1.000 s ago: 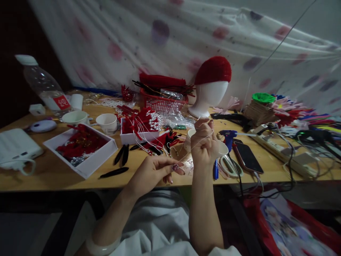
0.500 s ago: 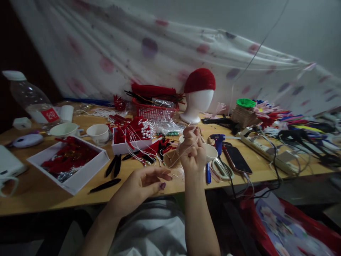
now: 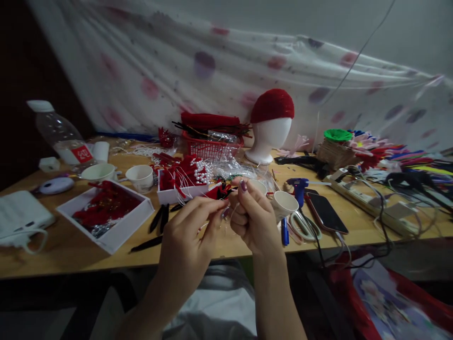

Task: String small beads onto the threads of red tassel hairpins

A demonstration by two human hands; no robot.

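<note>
Above the table's front edge my two hands meet, fingertips nearly touching. My right hand [image 3: 256,215] is closed around a thin white string [image 3: 232,216], which loops down beside its curled fingers. My left hand [image 3: 189,231] pinches with thumb and forefinger at the same string; its exact end is hidden by the fingers. Just behind the hands lies a white box [image 3: 182,192] holding red fuzzy pieces, white strings and strands of white beads [image 3: 202,171]. Right of my right hand stands a paper cup [image 3: 285,204], with another cup partly hidden behind the fingers.
At left are an open white box [image 3: 109,238] of red pieces, paper cups, a plastic bottle [image 3: 69,141] and a white device [image 3: 23,217]. A red basket [image 3: 208,147] and red-capped foam head [image 3: 271,134] stand behind. Right are a glue gun [image 3: 300,189], scissors [image 3: 306,226], phone [image 3: 327,212] and power strip [image 3: 364,200].
My left hand has risen and moved right, from lying loosely open to pinching at the string. My right hand has lowered slightly and turned. The view has shifted a little to the left.
</note>
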